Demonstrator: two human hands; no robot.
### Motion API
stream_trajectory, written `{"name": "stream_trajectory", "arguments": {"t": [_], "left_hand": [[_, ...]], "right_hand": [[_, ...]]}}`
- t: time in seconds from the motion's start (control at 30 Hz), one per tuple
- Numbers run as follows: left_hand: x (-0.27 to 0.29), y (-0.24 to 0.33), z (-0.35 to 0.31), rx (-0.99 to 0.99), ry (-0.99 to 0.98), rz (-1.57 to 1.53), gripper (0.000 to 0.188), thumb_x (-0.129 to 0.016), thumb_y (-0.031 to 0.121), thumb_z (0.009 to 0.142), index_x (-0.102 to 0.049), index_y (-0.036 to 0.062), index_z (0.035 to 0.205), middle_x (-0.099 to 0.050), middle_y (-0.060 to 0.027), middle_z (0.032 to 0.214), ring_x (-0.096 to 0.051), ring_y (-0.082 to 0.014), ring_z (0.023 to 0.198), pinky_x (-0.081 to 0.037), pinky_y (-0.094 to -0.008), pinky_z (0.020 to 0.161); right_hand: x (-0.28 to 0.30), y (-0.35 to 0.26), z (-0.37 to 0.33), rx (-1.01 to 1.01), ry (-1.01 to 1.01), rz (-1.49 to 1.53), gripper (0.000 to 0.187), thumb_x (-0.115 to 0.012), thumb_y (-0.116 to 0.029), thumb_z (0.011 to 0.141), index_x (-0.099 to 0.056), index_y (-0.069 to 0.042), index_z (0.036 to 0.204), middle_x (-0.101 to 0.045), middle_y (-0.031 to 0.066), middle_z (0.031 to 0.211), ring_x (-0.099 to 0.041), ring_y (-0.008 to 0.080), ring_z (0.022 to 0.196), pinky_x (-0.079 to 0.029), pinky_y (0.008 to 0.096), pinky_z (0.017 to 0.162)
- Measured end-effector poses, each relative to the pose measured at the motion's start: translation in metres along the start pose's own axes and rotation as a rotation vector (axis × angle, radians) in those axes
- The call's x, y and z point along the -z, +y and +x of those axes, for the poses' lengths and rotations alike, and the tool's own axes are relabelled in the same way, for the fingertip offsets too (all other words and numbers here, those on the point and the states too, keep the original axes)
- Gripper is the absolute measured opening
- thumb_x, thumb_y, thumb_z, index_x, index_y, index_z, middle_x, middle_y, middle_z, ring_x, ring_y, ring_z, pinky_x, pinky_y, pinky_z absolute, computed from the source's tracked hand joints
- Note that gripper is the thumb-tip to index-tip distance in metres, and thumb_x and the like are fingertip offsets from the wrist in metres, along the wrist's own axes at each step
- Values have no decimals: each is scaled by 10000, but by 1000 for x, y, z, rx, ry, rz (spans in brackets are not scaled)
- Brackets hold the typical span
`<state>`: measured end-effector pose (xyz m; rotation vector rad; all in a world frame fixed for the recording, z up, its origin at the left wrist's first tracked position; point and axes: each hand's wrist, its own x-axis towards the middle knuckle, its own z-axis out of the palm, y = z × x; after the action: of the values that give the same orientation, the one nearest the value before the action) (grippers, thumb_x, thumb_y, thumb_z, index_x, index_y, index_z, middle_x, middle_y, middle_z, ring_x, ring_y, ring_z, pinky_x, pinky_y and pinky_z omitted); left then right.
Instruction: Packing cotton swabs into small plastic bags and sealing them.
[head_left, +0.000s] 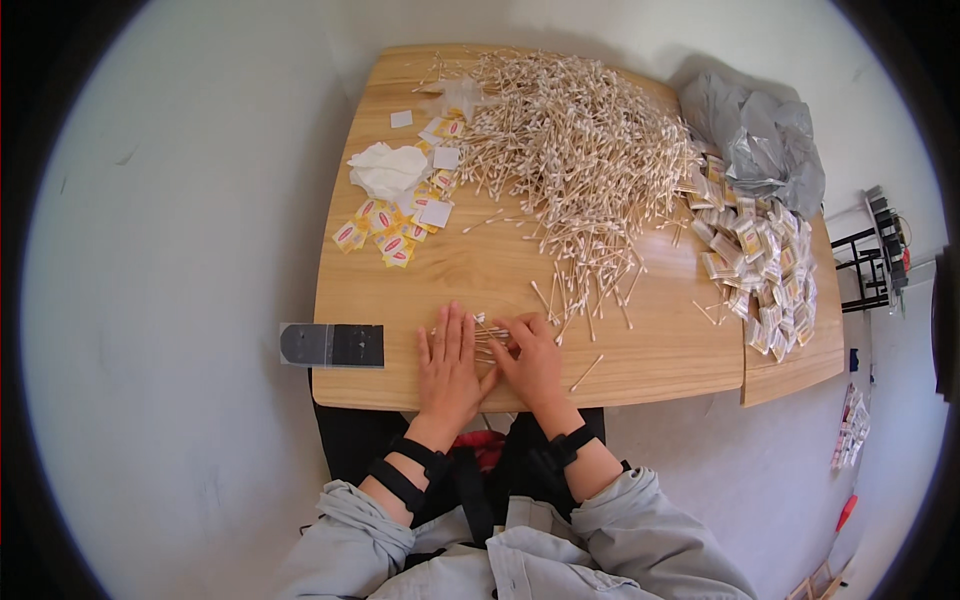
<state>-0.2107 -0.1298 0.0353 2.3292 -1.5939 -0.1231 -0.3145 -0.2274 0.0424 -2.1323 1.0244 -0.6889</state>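
A small bunch of cotton swabs (488, 334) lies on the wooden table near its front edge, between my two hands. My left hand (449, 362) rests flat at the bunch's left end, fingers stretched out and the thumb towards the right hand. From the right, my right hand (533, 362) bends its fingers over the swabs, fingertips and thumb gripping their right ends. Part of the bunch is hidden under the hands. A single loose cotton swab (588, 372) lies to the right of my right hand.
A large heap of cotton swabs (585, 140) covers the back middle. Clear packs of swabs (765, 265) and a grey plastic bag (750, 130) lie right. Yellow-white cards (392, 240) and a white tissue (388, 170) lie left. A dark flat strip (333, 345) overhangs the left edge.
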Motion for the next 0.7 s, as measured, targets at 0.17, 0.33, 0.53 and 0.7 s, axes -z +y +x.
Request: {"name": "stream_trajectory", "arguments": {"t": [0.17,0.33,0.53,0.7], "left_hand": [[0,3,-3,-4,28,-12,842,-627,417,823,-253,-7,1447,-192,-170,1543,-152,-289,1444,-100,-520,1149],[-2,3,-8,-1,19,-7,832,-606,419,835,-243,-1,1454,-198,-152,1545,-156,-272,1444,-97,-515,1151],[-1,3,-11,-16,7,23,809,-579,435,843,-266,-3,1447,-210,-149,1541,-161,-273,1443,-105,-512,1151],[4,3,-9,16,-16,-9,806,-593,412,844,-261,-9,1447,-217,-164,1534,-173,-301,1436,-111,-522,1143]], "right_hand": [[-3,2,4,-32,18,53,139,-704,-151,789,-665,-73,897,-583,67,853,-634,213,686,-503,339,600],[-4,6,16,-195,18,62,109,-677,-155,802,-646,-57,839,-601,85,824,-629,261,696,-504,369,624],[-9,2,48,1,-25,-117,99,-661,-165,809,-672,-77,853,-608,98,821,-624,272,727,-504,383,635],[-2,3,36,19,-183,27,137,-679,-93,795,-695,-84,930,-578,92,827,-609,222,751,-488,318,660]]}}
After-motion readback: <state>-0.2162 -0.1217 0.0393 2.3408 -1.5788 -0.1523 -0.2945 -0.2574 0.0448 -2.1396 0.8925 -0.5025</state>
